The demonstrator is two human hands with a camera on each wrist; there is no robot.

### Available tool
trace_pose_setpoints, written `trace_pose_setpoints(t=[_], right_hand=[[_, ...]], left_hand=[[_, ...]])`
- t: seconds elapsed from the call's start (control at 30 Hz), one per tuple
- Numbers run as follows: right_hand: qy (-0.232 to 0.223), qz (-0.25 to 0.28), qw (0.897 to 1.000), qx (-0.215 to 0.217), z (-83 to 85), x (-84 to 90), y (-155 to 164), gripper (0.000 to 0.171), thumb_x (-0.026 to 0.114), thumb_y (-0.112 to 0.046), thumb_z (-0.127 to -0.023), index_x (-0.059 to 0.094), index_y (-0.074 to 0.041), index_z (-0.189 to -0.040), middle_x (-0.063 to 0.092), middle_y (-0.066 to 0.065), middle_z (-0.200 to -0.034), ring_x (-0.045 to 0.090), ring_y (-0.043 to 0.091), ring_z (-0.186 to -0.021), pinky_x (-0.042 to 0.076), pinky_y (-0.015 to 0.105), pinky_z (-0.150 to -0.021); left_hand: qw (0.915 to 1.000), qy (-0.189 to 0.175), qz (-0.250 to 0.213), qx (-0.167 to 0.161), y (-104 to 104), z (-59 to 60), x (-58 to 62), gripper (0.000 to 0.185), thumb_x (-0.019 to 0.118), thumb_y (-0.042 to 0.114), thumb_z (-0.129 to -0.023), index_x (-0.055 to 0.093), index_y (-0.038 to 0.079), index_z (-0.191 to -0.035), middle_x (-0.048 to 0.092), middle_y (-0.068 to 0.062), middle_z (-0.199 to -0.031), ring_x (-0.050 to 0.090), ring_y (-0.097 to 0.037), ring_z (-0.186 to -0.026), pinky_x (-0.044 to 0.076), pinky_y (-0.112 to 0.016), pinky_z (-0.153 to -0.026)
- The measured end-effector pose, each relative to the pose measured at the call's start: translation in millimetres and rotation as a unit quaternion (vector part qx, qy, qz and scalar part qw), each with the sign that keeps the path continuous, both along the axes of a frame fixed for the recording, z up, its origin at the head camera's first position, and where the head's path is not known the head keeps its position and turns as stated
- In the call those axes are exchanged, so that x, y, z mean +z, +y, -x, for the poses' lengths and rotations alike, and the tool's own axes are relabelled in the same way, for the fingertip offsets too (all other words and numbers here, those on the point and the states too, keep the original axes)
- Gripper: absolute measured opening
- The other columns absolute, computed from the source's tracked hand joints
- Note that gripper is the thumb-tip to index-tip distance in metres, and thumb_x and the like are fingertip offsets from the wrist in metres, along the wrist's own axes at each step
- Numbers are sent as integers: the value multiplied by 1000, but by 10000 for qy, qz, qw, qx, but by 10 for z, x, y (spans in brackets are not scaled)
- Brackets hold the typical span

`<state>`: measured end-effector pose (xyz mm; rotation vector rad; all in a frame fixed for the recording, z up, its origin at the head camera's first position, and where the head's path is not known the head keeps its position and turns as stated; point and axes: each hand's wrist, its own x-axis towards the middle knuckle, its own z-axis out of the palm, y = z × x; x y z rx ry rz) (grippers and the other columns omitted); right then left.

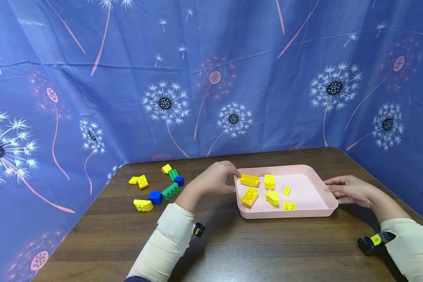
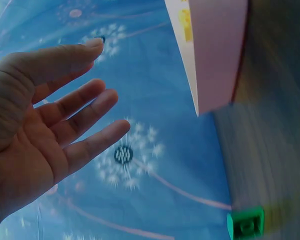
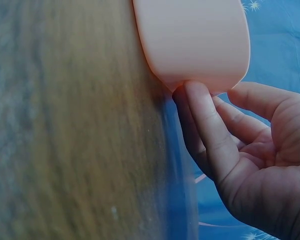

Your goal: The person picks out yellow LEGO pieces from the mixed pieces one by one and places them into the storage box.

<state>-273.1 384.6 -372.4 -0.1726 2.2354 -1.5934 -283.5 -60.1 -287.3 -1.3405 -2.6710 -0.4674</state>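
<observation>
A shallow pink tray on the wooden table carries several yellow toy bricks. My left hand is at the tray's left end in the head view. The left wrist view shows this hand with loosely spread fingers and nothing in them, a gap between it and the tray wall. At the opposite end, my right hand touches the tray. In the right wrist view, extended fingers meet the outside of the tray's end wall, and the thumb tip is close by its rim.
Left of the tray lie loose bricks: a green brick, a blue brick, a rounded yellow brick and several smaller ones. A blue dandelion-print cloth hangs behind the table. Both wrists wear black straps.
</observation>
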Motion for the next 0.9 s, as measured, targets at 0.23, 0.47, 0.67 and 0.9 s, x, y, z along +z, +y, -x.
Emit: trace_pose_setpoints(t=[0.23,0.47,0.67,0.9], right_hand=[[94,48,9999,120,-11,-8,16,61,53,-10,-99,19,25,-137,66,6,-105,67,16,-89,57,38,-76],[81,20,9999,102,-7,-11,35,60,53,-9,-99,20,24,-137,66,5,-105,67,16,-89,57,38,-76],[46,-54,10000,48,-7,19,11,60,54,-9,-99,21,24,-137,66,7,-107,67,16,-89,57,38,-77],[13,-67,10000,7,13,13,12,61,54,-9,-99,21,24,-138,66,9,-109,67,16,-90,57,39,-78]], left_hand=[[9980,69,-449,446,-434,-76,-55,35,84,13,-76,72,8,-107,66,-4,-109,60,-19,-101,50,-33,-87],[9892,247,-898,1128,-930,-129,-132,31,84,11,-75,72,8,-103,66,-2,-106,62,-19,-97,51,-36,-85],[9794,165,-922,1788,-1342,-210,-133,34,86,12,-73,72,6,-103,67,-6,-105,62,-25,-99,50,-43,-86],[9664,45,-735,2464,-1830,-271,-219,37,84,12,-75,71,3,-108,66,-11,-108,60,-31,-97,50,-48,-82]])
